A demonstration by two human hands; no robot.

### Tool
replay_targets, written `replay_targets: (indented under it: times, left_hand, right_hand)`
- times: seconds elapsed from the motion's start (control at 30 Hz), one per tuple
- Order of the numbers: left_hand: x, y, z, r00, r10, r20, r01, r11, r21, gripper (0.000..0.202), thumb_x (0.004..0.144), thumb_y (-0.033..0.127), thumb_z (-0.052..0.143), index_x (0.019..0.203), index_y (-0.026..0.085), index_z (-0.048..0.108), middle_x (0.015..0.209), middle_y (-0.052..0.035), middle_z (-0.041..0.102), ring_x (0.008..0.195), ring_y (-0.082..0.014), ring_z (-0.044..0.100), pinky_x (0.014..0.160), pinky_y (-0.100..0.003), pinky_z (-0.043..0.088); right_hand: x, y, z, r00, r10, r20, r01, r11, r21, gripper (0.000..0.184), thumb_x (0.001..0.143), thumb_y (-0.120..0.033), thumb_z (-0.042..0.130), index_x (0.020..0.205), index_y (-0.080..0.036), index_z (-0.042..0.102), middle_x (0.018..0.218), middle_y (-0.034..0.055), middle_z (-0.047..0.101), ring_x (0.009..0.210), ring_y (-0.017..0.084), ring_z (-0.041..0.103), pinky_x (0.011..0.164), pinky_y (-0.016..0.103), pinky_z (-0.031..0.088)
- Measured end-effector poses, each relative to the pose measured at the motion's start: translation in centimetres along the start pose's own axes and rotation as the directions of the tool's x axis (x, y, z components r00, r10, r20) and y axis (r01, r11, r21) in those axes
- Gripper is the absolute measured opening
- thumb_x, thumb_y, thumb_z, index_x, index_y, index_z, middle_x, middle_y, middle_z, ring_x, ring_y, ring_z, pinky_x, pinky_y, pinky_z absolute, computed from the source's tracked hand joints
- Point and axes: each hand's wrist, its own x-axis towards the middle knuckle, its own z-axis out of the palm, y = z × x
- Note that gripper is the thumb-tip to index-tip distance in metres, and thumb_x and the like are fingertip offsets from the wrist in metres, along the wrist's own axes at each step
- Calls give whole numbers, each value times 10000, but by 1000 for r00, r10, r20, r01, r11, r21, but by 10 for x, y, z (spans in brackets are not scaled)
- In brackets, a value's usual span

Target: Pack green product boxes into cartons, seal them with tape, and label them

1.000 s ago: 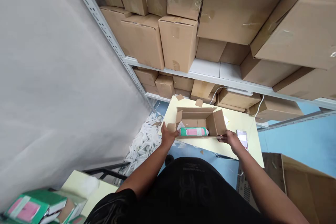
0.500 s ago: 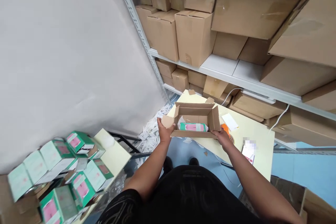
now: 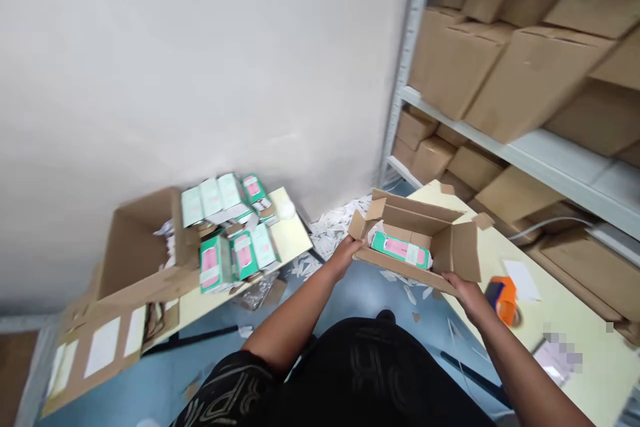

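Observation:
Between my hands is an open cardboard box (image 3: 400, 263), its flaps standing up and outward. Inside lies a green and pink product box (image 3: 400, 250) with a scrap of white paper at its left end. My left hand (image 3: 344, 257) grips the cardboard box by its left front corner. At the right front corner, my right hand (image 3: 465, 290) is closed on the edge, thumb on top. The box is held in the air beside the right-hand table, tilted slightly down to the right.
On the left table (image 3: 295, 240) stand several green and white boxes (image 3: 244, 255) and a large open carton (image 3: 135, 247). The right table (image 3: 595, 320) carries an orange tape dispenser (image 3: 506, 300) and white paper. A shelf (image 3: 565, 163) of cartons rises behind it. Paper strips (image 3: 340, 217) litter the floor.
The view has swung left, bringing the large open carton into sight. Both hands still hold the cardboard box, which has turned slightly, its right end now lower.

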Motion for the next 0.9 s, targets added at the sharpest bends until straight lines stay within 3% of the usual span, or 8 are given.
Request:
replay_targets:
  times: [0.17,0.27,0.33,0.43,0.53,0.7,0.77,0.9]
  left_hand:
    - [-96,21,-117,965,244,-101,-208,939,275,367,948,503,496,957,178,665,992,-73,717,1010,-259,635,912,-354,472]
    - [-156,28,-184,923,357,-145,-289,891,349,324,992,436,439,999,189,649,995,-53,705,973,-230,625,866,-323,461]
    - [-193,28,-224,905,374,-201,-288,889,356,304,999,420,442,1025,195,645,1005,-43,706,974,-222,624,848,-309,456]
    - [-244,21,-273,870,361,-334,-235,902,362,301,989,426,464,993,187,647,966,-48,709,929,-223,624,815,-310,456]
    - [-286,7,-316,817,395,-419,-240,895,376,357,982,451,449,1000,168,667,950,-74,716,911,-237,628,815,-329,468]
    - [-332,-3,-394,771,489,-408,-365,864,346,584,971,592,360,939,150,741,896,-113,747,880,-265,669,841,-377,521]
    - [-342,5,-425,731,467,-497,-331,880,340,570,970,578,385,1006,148,758,959,-120,768,944,-274,684,903,-404,530]
    - [-346,44,-482,611,411,-676,-120,893,435,522,935,562,480,1105,146,745,1073,-106,781,1005,-257,701,916,-369,544]
  right_hand:
    - [-41,-90,58,994,80,76,-83,996,36,464,779,-584,648,903,-151,761,931,144,808,946,325,757,727,329,570]
    - [-70,-159,100,970,141,195,-131,989,-63,530,798,-660,632,783,-143,750,816,173,793,851,343,763,662,341,547]
    - [-87,-200,129,965,112,236,-80,987,-142,534,787,-666,626,718,-149,737,767,186,778,829,360,760,654,361,543]
    - [-107,-247,172,972,-89,217,125,980,-158,467,738,-610,642,813,-164,759,873,177,797,942,358,750,751,368,559]
    - [-123,-278,207,931,-276,239,316,937,-150,476,722,-579,613,925,-178,768,1017,160,797,1053,348,719,864,377,554]
    - [-142,-313,244,847,-403,347,469,874,-130,470,763,-597,577,929,-204,773,1051,142,786,1082,344,695,962,387,538]
    - [-146,-321,258,813,-425,397,505,855,-117,477,784,-605,567,936,-206,779,1038,137,788,1102,350,687,1005,400,523]
    - [-153,-326,288,743,-425,517,529,846,-65,522,803,-596,579,1058,-189,783,1122,129,783,1163,349,675,1050,418,505]
